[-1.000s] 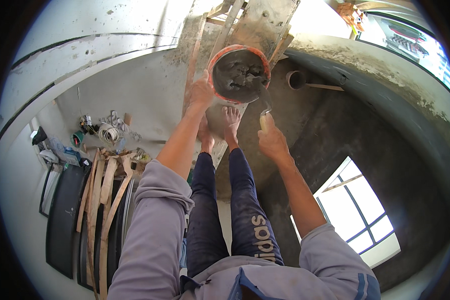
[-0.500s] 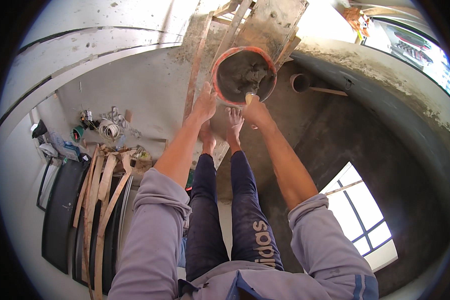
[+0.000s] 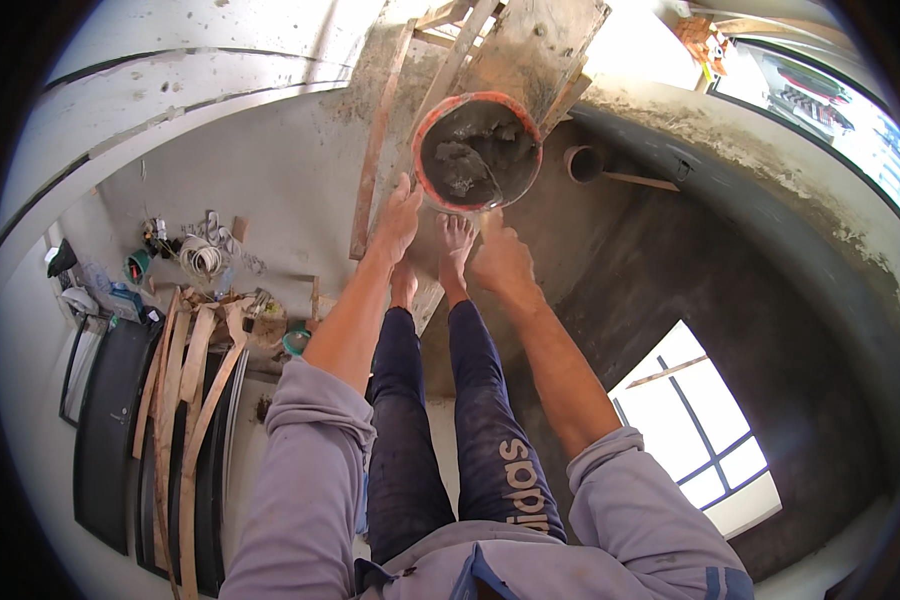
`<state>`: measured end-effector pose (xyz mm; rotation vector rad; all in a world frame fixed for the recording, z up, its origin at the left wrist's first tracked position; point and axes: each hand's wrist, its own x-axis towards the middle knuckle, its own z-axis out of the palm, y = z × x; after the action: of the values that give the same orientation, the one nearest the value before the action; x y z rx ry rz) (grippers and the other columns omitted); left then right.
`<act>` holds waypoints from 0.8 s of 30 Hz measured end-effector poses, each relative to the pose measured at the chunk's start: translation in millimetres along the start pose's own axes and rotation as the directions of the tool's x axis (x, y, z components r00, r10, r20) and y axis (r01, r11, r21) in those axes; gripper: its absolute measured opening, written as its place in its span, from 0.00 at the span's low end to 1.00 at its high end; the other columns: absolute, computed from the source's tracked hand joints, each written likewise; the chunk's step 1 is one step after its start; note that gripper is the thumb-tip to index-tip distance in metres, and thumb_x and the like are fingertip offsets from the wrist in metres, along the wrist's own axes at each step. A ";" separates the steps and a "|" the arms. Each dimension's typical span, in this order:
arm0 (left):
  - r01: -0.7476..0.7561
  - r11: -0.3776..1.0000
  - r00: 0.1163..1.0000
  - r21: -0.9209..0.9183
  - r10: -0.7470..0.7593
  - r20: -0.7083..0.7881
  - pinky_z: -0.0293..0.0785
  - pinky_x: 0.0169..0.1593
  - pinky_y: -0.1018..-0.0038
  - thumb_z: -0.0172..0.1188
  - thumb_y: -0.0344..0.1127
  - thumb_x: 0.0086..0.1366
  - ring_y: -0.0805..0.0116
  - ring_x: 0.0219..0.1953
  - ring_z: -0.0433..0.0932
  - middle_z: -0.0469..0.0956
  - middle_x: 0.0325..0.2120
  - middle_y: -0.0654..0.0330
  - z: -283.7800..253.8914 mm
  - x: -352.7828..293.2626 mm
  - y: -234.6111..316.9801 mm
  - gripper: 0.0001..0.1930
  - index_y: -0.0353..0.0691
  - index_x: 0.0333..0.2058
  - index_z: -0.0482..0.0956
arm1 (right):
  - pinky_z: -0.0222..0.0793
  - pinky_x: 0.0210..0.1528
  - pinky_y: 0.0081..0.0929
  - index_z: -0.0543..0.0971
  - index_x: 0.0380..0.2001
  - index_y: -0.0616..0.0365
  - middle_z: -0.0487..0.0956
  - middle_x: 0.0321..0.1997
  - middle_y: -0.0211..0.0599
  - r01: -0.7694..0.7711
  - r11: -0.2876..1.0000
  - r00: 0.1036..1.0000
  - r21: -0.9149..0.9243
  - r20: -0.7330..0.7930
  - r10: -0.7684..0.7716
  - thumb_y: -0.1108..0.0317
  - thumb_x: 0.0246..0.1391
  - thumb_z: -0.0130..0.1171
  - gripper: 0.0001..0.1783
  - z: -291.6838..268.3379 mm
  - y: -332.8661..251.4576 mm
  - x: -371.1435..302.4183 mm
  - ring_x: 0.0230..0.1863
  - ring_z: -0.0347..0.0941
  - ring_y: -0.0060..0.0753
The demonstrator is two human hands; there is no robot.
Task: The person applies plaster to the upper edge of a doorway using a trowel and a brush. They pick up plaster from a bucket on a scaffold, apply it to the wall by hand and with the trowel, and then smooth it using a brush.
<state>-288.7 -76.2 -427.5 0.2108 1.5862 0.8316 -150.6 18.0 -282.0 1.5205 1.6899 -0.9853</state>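
An orange-rimmed bucket of wet grey mortar stands in front of me, by the wooden planks. My left hand is at its near left side, fingers closed at the rim; the bucket partly hides their grip. In my right hand is a trowel, its pale handle wrapped by my fingers. The trowel's blade reaches over the near rim into the mortar, where its outline is hard to make out. My bare feet are just below the bucket.
Wooden planks run beyond the bucket. A pot-like container with a long stick lies at right. Timber strips lean over dark panels at left, near coiled cable and a green bucket. A bright window is at lower right.
My right hand has drawn back toward me with the trowel. The mortar's surface has a different shape, with a lump now at the left. My left hand stays by the rim.
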 end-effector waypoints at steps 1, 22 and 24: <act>0.003 0.996 1.000 -0.091 -0.002 0.015 0.56 0.66 0.69 0.43 0.40 0.69 0.50 0.65 0.62 0.54 0.65 0.35 3.5 -2.1 3.5 0.35 0.28 0.68 0.43 | 0.70 0.50 0.51 0.56 0.63 0.60 0.75 0.48 0.63 0.004 1.000 1.000 0.001 -0.029 -0.004 0.65 0.51 0.57 0.38 2.7 23.2 8.4 0.48 0.75 0.64; 0.044 0.620 0.970 0.784 -0.214 0.115 0.54 0.64 0.43 0.68 0.45 0.48 0.39 0.68 0.48 0.56 0.65 0.48 -17.5 -378.0 -3.6 0.37 0.45 0.59 0.68 | 0.71 0.48 0.52 0.68 0.48 0.68 0.79 0.38 0.63 -0.052 0.984 0.998 0.169 0.030 0.048 0.61 0.52 0.56 0.25 -8.6 39.8 43.9 0.44 0.76 0.65; 0.118 0.621 0.973 0.775 -0.228 0.035 0.53 0.65 0.43 0.68 0.44 0.47 0.41 0.68 0.50 0.57 0.65 0.50 -12.1 -370.4 -10.5 0.35 0.46 0.56 0.70 | 0.69 0.51 0.54 0.66 0.52 0.67 0.78 0.40 0.65 0.014 1.000 1.000 0.017 -0.024 -0.013 0.62 0.53 0.56 0.27 -24.0 34.1 2.1 0.46 0.75 0.67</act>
<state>-217.3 -301.5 -141.9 0.7028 1.7211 -0.0784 -116.6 41.3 -275.4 1.5395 1.7147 -0.9949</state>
